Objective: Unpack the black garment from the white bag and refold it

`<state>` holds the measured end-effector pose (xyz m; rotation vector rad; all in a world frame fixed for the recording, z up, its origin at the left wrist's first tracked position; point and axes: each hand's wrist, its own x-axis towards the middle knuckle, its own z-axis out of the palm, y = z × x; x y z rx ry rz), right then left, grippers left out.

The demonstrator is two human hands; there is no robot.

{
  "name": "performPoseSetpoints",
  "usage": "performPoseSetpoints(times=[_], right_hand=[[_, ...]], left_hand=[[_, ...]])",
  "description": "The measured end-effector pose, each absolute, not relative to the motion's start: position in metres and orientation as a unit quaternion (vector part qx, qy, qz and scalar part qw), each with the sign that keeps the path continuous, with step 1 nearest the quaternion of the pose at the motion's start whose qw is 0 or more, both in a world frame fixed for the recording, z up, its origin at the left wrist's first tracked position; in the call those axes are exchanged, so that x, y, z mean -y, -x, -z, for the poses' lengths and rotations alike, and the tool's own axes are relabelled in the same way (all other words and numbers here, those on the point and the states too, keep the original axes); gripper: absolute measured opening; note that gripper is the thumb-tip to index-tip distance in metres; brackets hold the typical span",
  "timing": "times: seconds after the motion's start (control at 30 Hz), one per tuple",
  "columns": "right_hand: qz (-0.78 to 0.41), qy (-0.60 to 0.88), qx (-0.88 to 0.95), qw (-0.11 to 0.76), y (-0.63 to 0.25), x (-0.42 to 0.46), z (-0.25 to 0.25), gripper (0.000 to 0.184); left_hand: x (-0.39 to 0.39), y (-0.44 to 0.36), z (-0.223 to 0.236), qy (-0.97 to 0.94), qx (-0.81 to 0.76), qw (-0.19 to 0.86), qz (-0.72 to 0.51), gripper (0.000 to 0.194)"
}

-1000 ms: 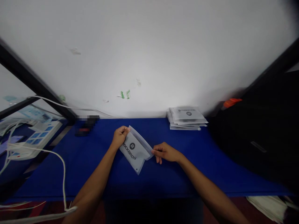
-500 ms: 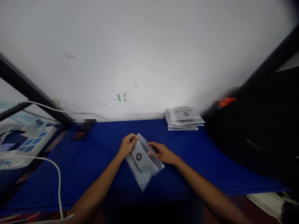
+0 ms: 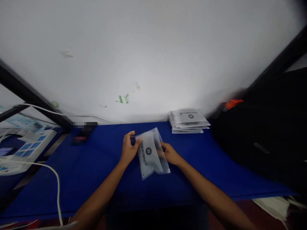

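Holding pouch, right fingers inside or behind.

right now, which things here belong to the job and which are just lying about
Job, it seems:
printed bag, at the left hand and right hand
stack of similar bags

Lying about, apparently:
white cable
orange object, unclear what

The pouch looks like frosted, translucent plastic.
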<state>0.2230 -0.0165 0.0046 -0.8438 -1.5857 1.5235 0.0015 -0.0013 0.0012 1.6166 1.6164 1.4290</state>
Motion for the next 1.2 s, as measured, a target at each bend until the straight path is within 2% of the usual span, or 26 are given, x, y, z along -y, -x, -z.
performPoseSetpoints(times=[0.03,0.1,0.2,0.23,0.3,0.5,0.7,0.8,0.97,1.1,1.2], right_hand=[[-0.591,0.349,0.598,0.415,-0.225,0.014,-0.003,0.041],[-0.577,0.383,0.548,0.469,-0.228,0.008,-0.002,0.045],[-0.570,0.414,0.485,0.519,-0.233,0.004,-0.002,0.046],[-0.571,0.419,0.471,0.527,-0.235,0.003,-0.002,0.045],[-0.577,0.427,0.451,0.530,-0.238,0.003,-0.004,0.044],[-0.620,0.404,0.479,0.472,-0.243,0.007,-0.010,0.043],[-0.671,0.418,0.476,0.385,-0.236,0.012,-0.006,0.044],[-0.671,0.448,0.450,0.383,-0.235,0.010,-0.002,0.042],[-0.667,0.470,0.459,0.352,-0.243,0.005,-0.003,0.032],[-0.660,0.480,0.484,0.317,-0.251,0.005,-0.009,0.023],[-0.661,0.494,0.486,0.287,-0.257,0.007,-0.013,0.016]], left_hand=[[0.001,-0.001,-0.003,-0.565,-0.588,0.256,-0.519,0.052],[0.002,-0.001,-0.008,-0.548,-0.566,0.407,-0.462,0.056],[0.010,-0.002,-0.017,-0.556,-0.470,0.628,-0.276,0.046],[0.012,-0.002,-0.019,-0.554,-0.451,0.657,-0.241,0.041],[0.012,0.000,-0.021,-0.529,-0.458,0.668,-0.253,0.035],[-0.010,0.023,-0.013,-0.416,-0.556,0.531,-0.486,0.033],[-0.019,0.028,-0.003,-0.416,-0.593,0.406,-0.557,0.040],[-0.008,0.015,-0.003,-0.547,-0.565,0.347,-0.511,0.042],[0.008,-0.001,-0.007,-0.804,-0.453,0.245,-0.297,0.048],[0.006,0.004,-0.008,-0.844,-0.441,0.187,-0.240,0.023],[0.003,0.007,-0.005,-0.851,-0.454,0.155,-0.216,0.014]])
